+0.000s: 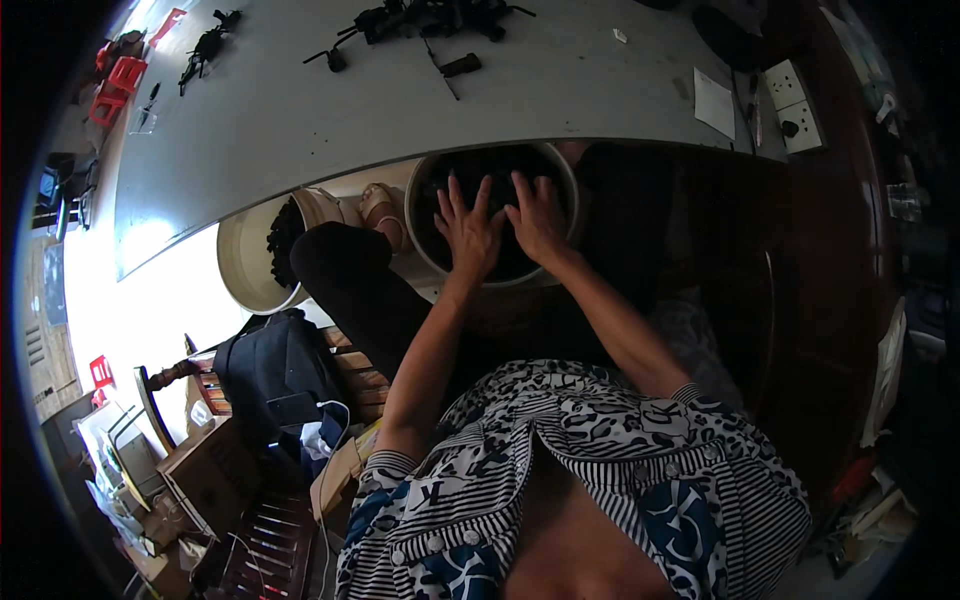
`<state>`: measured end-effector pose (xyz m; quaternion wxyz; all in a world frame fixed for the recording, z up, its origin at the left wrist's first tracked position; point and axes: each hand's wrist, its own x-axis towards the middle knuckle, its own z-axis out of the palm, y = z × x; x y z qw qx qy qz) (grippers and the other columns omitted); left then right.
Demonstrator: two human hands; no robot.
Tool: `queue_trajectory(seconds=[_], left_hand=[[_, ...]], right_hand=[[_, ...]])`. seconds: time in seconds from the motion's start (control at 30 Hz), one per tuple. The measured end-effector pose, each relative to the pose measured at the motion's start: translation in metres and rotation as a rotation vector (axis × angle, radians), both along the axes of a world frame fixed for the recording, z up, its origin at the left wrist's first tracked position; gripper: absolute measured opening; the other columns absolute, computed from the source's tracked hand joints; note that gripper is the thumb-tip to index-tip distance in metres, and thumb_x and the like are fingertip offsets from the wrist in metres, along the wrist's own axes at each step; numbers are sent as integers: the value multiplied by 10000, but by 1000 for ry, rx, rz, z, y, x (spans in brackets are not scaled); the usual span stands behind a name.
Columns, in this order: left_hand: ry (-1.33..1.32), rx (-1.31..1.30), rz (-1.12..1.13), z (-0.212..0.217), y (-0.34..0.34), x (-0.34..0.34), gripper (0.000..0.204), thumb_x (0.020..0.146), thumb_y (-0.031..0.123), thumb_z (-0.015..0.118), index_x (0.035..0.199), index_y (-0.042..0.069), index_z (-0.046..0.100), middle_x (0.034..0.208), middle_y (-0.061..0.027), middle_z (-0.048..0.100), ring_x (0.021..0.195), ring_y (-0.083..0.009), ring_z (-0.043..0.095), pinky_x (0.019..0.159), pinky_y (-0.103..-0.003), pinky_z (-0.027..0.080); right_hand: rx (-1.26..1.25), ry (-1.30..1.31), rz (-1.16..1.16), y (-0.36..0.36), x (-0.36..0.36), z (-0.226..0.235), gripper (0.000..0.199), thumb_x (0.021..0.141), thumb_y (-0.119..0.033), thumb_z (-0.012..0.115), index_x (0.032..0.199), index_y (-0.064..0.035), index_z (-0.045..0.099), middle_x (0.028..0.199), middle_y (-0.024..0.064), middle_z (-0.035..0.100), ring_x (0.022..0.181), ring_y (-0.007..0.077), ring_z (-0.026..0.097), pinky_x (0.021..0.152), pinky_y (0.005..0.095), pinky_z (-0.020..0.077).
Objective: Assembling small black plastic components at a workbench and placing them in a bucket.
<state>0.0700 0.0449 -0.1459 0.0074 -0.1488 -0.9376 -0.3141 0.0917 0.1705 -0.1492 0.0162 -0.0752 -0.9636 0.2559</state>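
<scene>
Left hand (470, 238) and right hand (538, 225), side by side, fingers spread and loose, over the bucket (412, 222)! Black pieces (505, 160) lie inside, right beneath them, by the desk's (300, 120) edge.

Patterned shirt (590, 415), dark printed letters (430, 492) — single capitals — one on each half of the front

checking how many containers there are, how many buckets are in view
2: one bucket under the left hand and right hand, a second bucket to its left, holding black parts. Others may be hidden under the table.
</scene>
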Motion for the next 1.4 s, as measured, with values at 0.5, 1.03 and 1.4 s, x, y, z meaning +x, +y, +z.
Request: queue_trajectory(seconds=[0.5, 1.03, 1.4], left_hand=[[-83, -9, -180, -8, -24, -39, 489, 797, 324, 584, 1261, 240, 452, 1351, -211, 316, 1271, -448, 211, 974, -617, 194], [61, 9, -140, 1, -45, -36, 495, 802, 224, 578, 1272, 161, 435, 1327, -248, 330, 1225, -438, 293, 996, -509, 238], [26, 350, -151, 110, -29, -34, 189, 771, -8, 531, 954, 5, 577, 905, -162, 555, 811, -340, 566, 676, -390, 445]], right_hand=[[128, -38, -44, 72, -13, -63, 398, 764, -71, 576, 1150, -85, 477, 1098, 188, 460, 1029, 372, 458, 856, 445, 401], [-490, 231, 329, 29, -38, 148, 150, 757, 13, 573, 905, -11, 584, 828, 79, 555, 713, 246, 558, 674, 281, 456], [79, 370, 196, 1, -188, 163, 301, 750, -174, 640, 991, -23, 541, 957, 96, 497, 902, 284, 543, 728, 380, 466]])
